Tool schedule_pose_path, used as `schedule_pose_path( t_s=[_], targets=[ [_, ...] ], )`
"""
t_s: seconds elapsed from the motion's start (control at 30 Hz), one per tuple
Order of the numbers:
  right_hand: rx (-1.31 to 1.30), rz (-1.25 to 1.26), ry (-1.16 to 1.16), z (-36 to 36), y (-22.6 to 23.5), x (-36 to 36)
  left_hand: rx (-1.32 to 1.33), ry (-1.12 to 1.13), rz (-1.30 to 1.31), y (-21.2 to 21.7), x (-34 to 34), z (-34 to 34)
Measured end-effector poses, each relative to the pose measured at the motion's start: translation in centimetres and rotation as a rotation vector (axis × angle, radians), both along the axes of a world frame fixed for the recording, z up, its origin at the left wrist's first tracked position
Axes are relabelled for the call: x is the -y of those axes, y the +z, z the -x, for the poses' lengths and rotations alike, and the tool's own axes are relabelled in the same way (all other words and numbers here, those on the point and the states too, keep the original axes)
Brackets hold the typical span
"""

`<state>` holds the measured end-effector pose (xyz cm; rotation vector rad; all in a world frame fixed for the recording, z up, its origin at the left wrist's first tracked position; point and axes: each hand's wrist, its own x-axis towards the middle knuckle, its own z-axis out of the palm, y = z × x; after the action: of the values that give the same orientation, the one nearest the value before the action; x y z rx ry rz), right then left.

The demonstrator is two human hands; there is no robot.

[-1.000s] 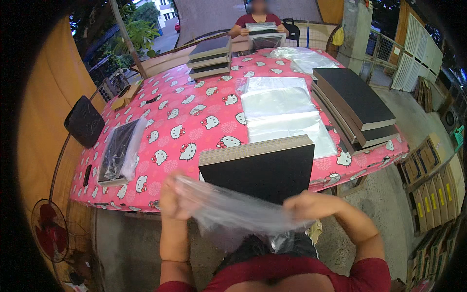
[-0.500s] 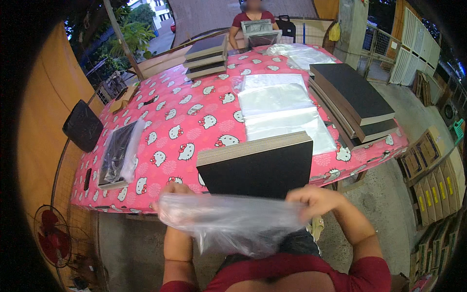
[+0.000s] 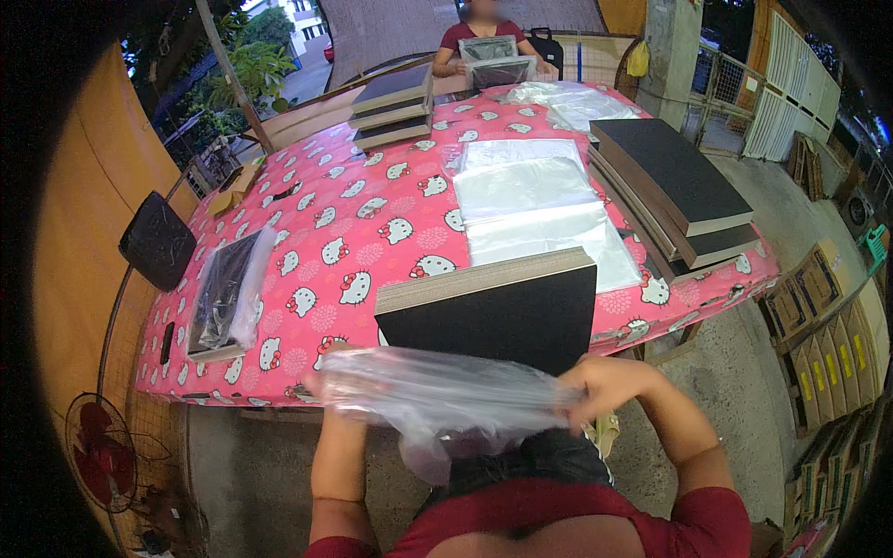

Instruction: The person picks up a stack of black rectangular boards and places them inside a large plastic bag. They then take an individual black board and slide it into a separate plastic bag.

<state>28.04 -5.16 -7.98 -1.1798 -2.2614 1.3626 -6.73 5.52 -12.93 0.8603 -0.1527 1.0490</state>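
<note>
A long bench (image 3: 307, 232) covered in a pink cartoon-cat cloth. On it: a dark square board (image 3: 493, 312) at the near edge, clear plastic bags (image 3: 535, 200) laid flat behind it, a stack of dark boards (image 3: 674, 186) along the right side, a bagged dark board (image 3: 223, 293) on the left, and another stack of boards (image 3: 393, 107) at the far end.
</note>
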Motion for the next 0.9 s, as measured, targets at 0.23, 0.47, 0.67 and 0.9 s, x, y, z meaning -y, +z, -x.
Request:
schedule_pose_path(
  t_s=[0.23,0.47,0.67,0.9],
  targets=[
    [-0.529,-0.236,0.114,-0.9,-3.7,0.2,-0.726,-0.019,-0.369,4.8,1.2,-3.5],
    [-0.928,0.148,-0.507,-0.9,-1.8,1.5,-0.43,-0.134,-0.362,2.7,0.7,-1.3],
    [0.058,-0.609,-0.866,-0.9,3.2,0.1,-0.532,0.488,0.208,3.2,3.4,-4.1],
    [-0.122,-0.288,-0.467,-4.2,2.6,6.2,-0.855,0.853,-0.268,7.2,9.1,-1.1]
  ],
)
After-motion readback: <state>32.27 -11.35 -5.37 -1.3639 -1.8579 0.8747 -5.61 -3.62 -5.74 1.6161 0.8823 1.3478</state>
